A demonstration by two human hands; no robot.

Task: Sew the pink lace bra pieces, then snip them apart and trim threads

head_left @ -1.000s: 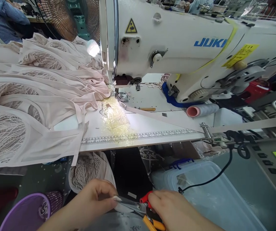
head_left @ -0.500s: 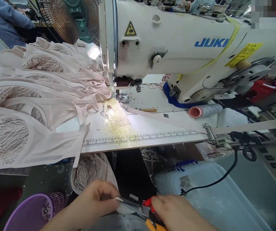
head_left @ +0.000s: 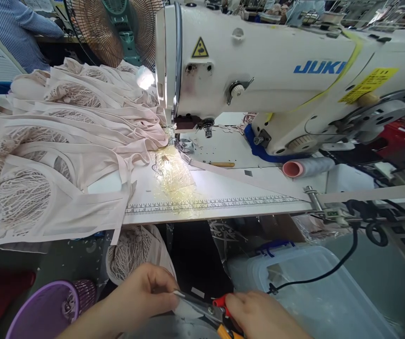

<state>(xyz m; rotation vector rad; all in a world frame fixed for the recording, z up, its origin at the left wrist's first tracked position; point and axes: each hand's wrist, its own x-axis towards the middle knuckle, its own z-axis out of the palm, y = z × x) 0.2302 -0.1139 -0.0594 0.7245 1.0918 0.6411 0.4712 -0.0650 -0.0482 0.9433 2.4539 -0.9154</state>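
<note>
At the bottom centre, my right hand (head_left: 258, 313) is closed on the red and orange handles of a pair of scissors (head_left: 205, 308). The blades point left toward my left hand (head_left: 149, 292), whose thumb and fingers pinch a small pale piece (head_left: 178, 293) at the blade tips. Its full shape is hidden by the fingers. Beyond the hands, a white JUKI sewing machine (head_left: 266, 70) stands on a table (head_left: 223, 209) with a printed ruler strip. Pale pink lace garments (head_left: 64, 155) lie heaped to the left of its needle.
A purple basket (head_left: 43, 310) stands at the lower left, a clear plastic box (head_left: 315, 282) at the lower right. A thread cone (head_left: 308, 166) lies on the table. At the back left are a fan (head_left: 128, 33) and a person's striped sleeve (head_left: 33, 23).
The view has shifted slightly, so the machine and table appear a little farther right and lower. Both hands keep their grips, with the scissors still at the pale piece.
</note>
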